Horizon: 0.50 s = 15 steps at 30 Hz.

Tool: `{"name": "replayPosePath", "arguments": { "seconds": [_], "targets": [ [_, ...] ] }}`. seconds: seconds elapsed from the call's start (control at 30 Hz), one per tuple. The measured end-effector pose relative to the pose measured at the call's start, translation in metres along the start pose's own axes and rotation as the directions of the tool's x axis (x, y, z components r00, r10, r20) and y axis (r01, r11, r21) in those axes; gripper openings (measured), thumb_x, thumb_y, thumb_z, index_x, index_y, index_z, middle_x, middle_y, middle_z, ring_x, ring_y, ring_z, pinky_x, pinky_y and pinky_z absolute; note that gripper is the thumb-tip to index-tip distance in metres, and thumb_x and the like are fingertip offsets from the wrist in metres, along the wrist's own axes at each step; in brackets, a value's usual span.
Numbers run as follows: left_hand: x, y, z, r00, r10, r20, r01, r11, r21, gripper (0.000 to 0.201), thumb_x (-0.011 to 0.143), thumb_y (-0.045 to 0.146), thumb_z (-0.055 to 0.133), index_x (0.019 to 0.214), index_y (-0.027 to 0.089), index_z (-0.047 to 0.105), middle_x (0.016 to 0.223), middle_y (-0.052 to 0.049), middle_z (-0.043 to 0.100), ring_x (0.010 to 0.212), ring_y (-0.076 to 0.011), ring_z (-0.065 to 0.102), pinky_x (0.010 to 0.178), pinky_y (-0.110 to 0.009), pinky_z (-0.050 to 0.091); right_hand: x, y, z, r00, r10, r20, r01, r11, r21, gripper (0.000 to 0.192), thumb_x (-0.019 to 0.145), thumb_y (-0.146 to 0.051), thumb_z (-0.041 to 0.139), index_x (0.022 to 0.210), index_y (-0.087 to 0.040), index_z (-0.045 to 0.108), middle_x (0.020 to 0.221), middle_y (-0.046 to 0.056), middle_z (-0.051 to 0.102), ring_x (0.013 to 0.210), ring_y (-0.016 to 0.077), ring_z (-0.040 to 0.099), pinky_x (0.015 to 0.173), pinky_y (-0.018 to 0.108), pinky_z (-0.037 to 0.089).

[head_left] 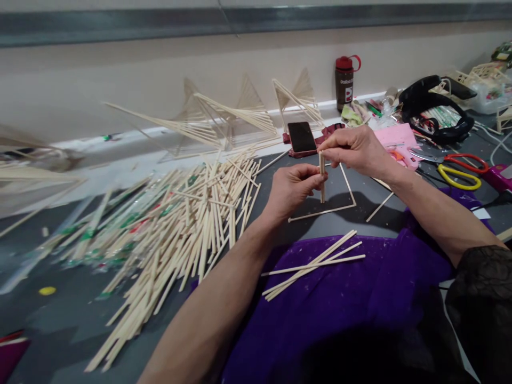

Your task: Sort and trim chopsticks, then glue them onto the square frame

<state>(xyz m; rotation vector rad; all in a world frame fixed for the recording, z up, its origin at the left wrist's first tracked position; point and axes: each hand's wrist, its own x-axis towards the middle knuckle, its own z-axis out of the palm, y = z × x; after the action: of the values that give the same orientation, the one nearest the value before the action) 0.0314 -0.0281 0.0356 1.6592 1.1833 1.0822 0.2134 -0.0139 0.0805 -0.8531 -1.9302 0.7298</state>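
Left hand: the left hand [291,188] is curled around the lower part of a short wooden stick [322,176], fingers closed on it.
Right hand: the right hand [356,149] pinches the top end of the same stick between thumb and fingertips, closed on it.
Stick: held upright between the two hands, above the grey table [60,314], just in front of the person's body.
Square frame: a thin square frame [340,200] of sticks lies flat on the table directly beneath and behind the hands.
Lap: a few loose sticks [316,264] rest on a purple cloth [360,298] over the person's lap, near the table edge.
Pile: a large heap of sticks [180,224], some in clear wrappers, spreads across the table to the left of the hands.
Models: fan-shaped stick models [224,117] stand against the wall behind the heap.
Phone: a dark phone [301,136] leans on a stand just beyond the hands.
Bottle: a brown bottle [344,81] with a red cap stands by the wall.
Scissors: red and yellow scissors [460,168] lie to the right, well apart from the hands.
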Motion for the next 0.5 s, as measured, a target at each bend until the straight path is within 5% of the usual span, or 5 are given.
{"name": "replayPosePath", "arguments": {
  "seconds": [0.3,0.5],
  "targets": [
    [-0.0023,0.0039,0.0003,1.000,-0.006,0.005,0.006,1.000,0.012,0.022,0.064,0.036,0.072,0.072,0.015,0.073,0.060,-0.001,0.068,0.053,-0.0110,0.057,0.050,-0.021,0.045,-0.0010,-0.0032,-0.0007,1.000,-0.031,0.007,0.031,0.998,-0.050,0.014,0.079,-0.019,0.062,0.079,-0.014,0.075,0.071,0.001,0.068,0.061,0.0085,0.059,0.057,0.021,0.045],
    [-0.0056,0.0034,0.0014,0.999,0.037,0.019,-0.038,0.999,0.026,0.023,0.069,0.038,0.070,0.073,0.015,0.073,0.059,0.000,0.066,0.053,-0.0099,0.056,0.050,-0.020,0.042,-0.0032,0.0026,0.0038,0.997,0.069,0.033,-0.072,0.992,0.107,0.013,0.077,-0.024,0.067,0.080,-0.014,0.074,0.065,0.001,0.066,0.055,0.0093,0.058,0.047,0.020,0.043]
  ]
}}
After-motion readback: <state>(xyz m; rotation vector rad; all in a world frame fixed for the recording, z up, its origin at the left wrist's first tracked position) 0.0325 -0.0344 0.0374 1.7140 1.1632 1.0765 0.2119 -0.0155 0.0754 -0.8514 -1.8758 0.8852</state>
